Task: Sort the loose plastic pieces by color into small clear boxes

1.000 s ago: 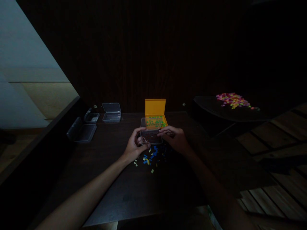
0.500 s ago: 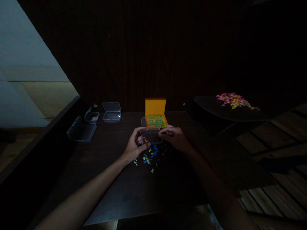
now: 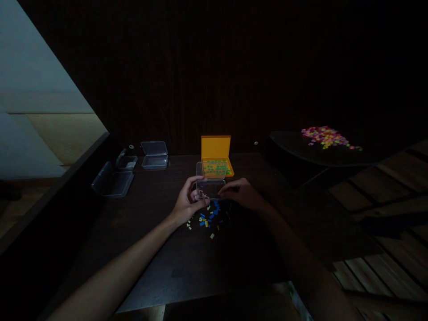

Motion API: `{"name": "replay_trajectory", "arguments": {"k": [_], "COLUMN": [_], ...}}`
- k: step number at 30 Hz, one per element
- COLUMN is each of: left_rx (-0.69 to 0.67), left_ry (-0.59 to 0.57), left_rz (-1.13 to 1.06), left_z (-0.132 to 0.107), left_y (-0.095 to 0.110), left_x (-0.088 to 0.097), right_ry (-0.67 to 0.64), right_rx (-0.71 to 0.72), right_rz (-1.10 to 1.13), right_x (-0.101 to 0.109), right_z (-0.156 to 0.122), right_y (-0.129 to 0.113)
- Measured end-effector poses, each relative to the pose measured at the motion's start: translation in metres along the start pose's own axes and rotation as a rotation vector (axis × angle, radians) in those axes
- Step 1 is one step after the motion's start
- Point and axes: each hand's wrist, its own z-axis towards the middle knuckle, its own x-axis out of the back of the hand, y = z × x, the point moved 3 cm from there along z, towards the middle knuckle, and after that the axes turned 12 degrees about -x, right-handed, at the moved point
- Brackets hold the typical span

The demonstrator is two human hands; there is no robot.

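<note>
The scene is very dark. My left hand curls round the left side of a small clear plastic box standing on a dark table, its lid raised. My right hand rests at the box's right front edge with fingers bent toward it; whether it grips is unclear. Just behind stands an open yellow box holding small green pieces. A scatter of small blue and yellow pieces lies on the table in front of the clear box, between my hands.
Three clear plastic boxes sit open at the table's far left. A pile of pink and yellow pieces lies on a dark round surface at the right. Wooden slats show at the lower right, a pale wall at the left.
My right hand has slid down from the top right of the clear box to its front right edge. My left hand has stayed on the box.
</note>
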Motion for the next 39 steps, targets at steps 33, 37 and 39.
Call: {"name": "replay_trajectory", "arguments": {"k": [33, 37, 39], "left_rx": [0.023, 0.028, 0.031], "left_ry": [0.019, 0.016, 0.017], "left_rz": [-0.039, -0.044, -0.039], "left_z": [0.001, 0.0, 0.0], "left_y": [0.003, 0.002, 0.002], "left_x": [0.0, 0.0, 0.0], "right_ry": [-0.086, -0.102, -0.1], "right_rx": [0.141, 0.13, 0.125], "right_rz": [-0.201, -0.232, -0.248], "right_x": [0.005, 0.003, 0.002], "right_z": [-0.015, -0.015, -0.015], "right_y": [-0.015, -0.015, -0.015]}}
